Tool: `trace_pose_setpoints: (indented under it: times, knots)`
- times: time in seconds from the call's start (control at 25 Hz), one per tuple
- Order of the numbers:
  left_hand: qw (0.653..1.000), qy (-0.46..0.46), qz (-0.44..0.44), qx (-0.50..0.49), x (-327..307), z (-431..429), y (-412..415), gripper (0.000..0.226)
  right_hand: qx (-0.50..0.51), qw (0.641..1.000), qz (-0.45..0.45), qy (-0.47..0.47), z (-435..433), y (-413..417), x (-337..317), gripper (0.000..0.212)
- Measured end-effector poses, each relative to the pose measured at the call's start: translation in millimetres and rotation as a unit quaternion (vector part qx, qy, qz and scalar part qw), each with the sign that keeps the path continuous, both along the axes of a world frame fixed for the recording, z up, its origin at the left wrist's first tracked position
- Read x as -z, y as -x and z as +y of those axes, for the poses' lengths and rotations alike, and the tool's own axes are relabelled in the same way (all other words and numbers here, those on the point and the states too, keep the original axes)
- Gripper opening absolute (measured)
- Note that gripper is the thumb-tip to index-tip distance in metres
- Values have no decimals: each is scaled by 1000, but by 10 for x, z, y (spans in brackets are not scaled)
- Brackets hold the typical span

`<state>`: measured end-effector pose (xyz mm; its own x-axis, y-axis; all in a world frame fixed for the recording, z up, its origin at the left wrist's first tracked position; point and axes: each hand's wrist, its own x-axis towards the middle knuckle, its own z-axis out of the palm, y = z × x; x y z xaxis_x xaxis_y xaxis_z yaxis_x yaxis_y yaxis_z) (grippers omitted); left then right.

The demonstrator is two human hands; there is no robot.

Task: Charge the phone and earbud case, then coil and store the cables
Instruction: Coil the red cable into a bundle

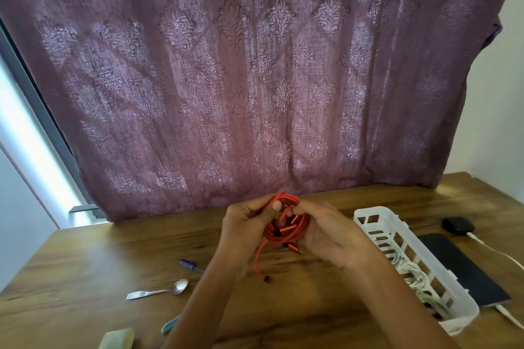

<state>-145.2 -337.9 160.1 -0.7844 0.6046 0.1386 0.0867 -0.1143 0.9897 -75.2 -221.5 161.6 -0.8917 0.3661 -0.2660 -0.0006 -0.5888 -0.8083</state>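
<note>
Both hands [246, 224] gripping coiled red cable [286, 224], metallic plugs dangling

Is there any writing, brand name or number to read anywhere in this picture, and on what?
None can be read.
The dark phone, the black earbud case, the white basket and the red cable show no lettering.
The small purple item on the table is too blurred to tell.
</note>
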Motion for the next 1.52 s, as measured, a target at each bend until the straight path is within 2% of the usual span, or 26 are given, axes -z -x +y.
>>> trace_pose_setpoints:
  times: [0.08,0.12,0.16,0.24,0.32,0.36,0.44,0.52,0.6,0.76,0.84,0.92,1.0,1.08,1.2,1.28,1.36,1.44,1.52]
  knots:
    - [1000,-13,-18,0,-20,18,-17,18,-42,997,7,70,36,-33,-9,16]
    - [1000,-13,-21,-11,-19,24,-22,18,-52,996,7,68,44,-34,-18,9]
    - [999,-11,-23,-31,-1,27,-18,17,-44,999,1,16,49,-38,-11,9]
    - [996,-7,-33,-84,37,22,7,18,58,982,-16,-179,48,-60,51,24]
    - [990,-10,-49,-129,53,23,18,17,192,909,15,-369,-7,-123,95,24]
    - [988,-15,-54,-144,57,32,13,16,220,864,33,-452,-50,-150,114,19]
    - [984,-22,-59,-165,44,61,-10,16,223,787,34,-574,-162,-178,160,12]
    - [984,-21,-53,-169,34,92,-41,17,198,755,12,-625,-245,-162,193,14]
    - [986,-23,-51,-157,45,104,-73,17,192,773,0,-605,-262,-132,193,14]
    - [991,-34,-50,-123,83,67,-93,28,147,861,-9,-486,-224,-127,117,8]
    - [990,-8,5,-142,98,36,-85,23,107,917,-30,-383,-202,-149,33,15]
    - [986,9,61,-154,84,5,-91,22,81,972,-40,-217,-156,-165,-63,23]
    - [983,25,103,-151,75,-5,-103,26,56,994,-25,-94,-64,-184,-129,30]
    - [977,36,129,-165,64,4,-118,26,15,996,-16,-85,22,-206,-160,31]
    - [975,20,115,-190,68,25,-96,25,-4,997,36,-71,98,-271,-241,30]
    - [977,-1,93,-194,83,29,-82,23,2,989,39,-139,134,-324,-292,24]
    - [979,-5,79,-188,82,33,-95,23,29,949,6,-315,201,-344,-275,15]
    - [980,-3,84,-183,73,34,-110,26,89,882,13,-462,281,-339,-264,10]
    - [979,-2,90,-181,64,39,-97,27,144,814,38,-561,371,-346,-269,13]
